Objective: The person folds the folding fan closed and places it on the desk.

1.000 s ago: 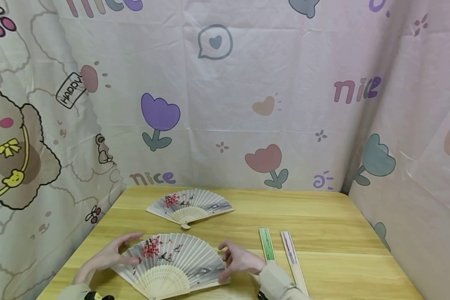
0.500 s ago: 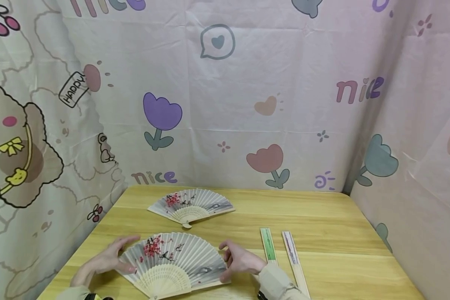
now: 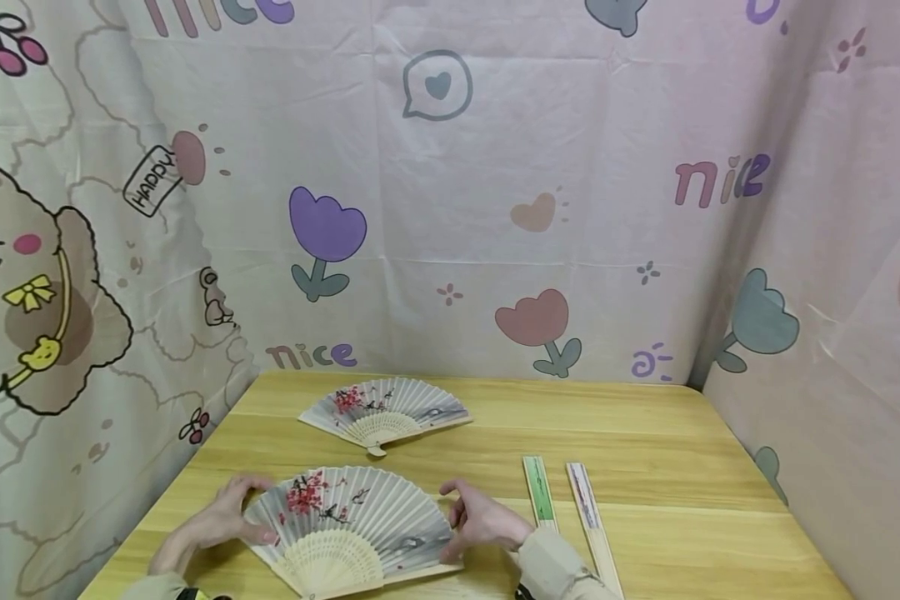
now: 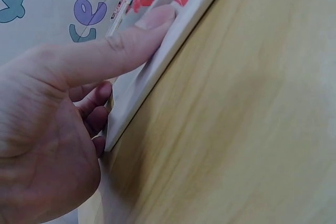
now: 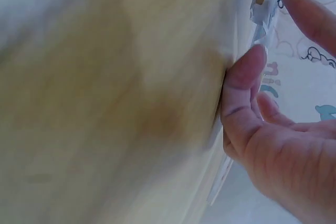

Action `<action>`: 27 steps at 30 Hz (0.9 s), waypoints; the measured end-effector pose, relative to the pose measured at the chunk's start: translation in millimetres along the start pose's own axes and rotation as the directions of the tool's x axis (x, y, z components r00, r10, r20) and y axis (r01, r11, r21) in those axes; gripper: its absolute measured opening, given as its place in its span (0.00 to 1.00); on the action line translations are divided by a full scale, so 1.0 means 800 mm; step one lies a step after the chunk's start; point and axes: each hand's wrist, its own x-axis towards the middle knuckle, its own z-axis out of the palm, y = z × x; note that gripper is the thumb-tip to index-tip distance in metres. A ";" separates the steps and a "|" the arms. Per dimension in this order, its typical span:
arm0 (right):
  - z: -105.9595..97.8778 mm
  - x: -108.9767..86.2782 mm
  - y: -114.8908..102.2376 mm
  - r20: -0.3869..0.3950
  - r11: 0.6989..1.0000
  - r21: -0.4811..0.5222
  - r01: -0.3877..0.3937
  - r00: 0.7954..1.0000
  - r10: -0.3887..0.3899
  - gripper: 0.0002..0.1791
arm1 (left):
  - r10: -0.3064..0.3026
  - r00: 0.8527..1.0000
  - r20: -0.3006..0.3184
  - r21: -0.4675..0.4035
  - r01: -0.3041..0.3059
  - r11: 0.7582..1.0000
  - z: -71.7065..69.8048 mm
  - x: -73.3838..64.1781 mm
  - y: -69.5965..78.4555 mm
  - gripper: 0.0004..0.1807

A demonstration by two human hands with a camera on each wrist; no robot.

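Note:
A spread folding fan (image 3: 412, 525) with red blossoms and a pale slatted base lies on the wooden table near the front. At its left end, my left hand (image 3: 221, 517) holds the edge. In the left wrist view, the thumb (image 4: 131, 43) of this hand lies on the fan's pleated face, with the other fingers curled by its outer edge. My right hand (image 3: 487, 521) holds the right end, its thumb against the edge and its fingers bent around the side. Part of the fan's right edge is hidden by these fingers in the right wrist view.
A second spread folding fan (image 3: 386, 423) with a matching print lies farther back. To the right lie two closed fans, one green (image 3: 540, 492) and one white with a purplish pattern (image 3: 587, 500). A printed cloth (image 3: 435, 208) hangs behind the wooden table (image 3: 690, 533).
The front fan's left edge has shifted slightly inward, with my left hand following it. My right hand stays at the right end. The head view has drifted a little.

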 end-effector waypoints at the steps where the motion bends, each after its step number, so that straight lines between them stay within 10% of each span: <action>1: 0.000 0.000 0.000 -0.002 1.000 0.007 -0.003 1.000 0.003 0.45 | 0.000 1.000 -0.006 -0.004 0.000 1.000 0.000 0.000 0.000 0.41; 12: 0.004 0.002 -0.003 -0.029 0.999 0.033 -0.029 0.999 0.030 0.46 | 0.055 0.998 0.040 -0.104 -0.051 0.993 -0.002 0.000 -0.007 0.31; 27: 0.011 0.004 -0.004 -0.044 0.999 0.045 -0.014 0.999 0.016 0.35 | 0.148 0.989 0.004 -0.008 -0.148 0.989 0.003 0.000 -0.008 0.31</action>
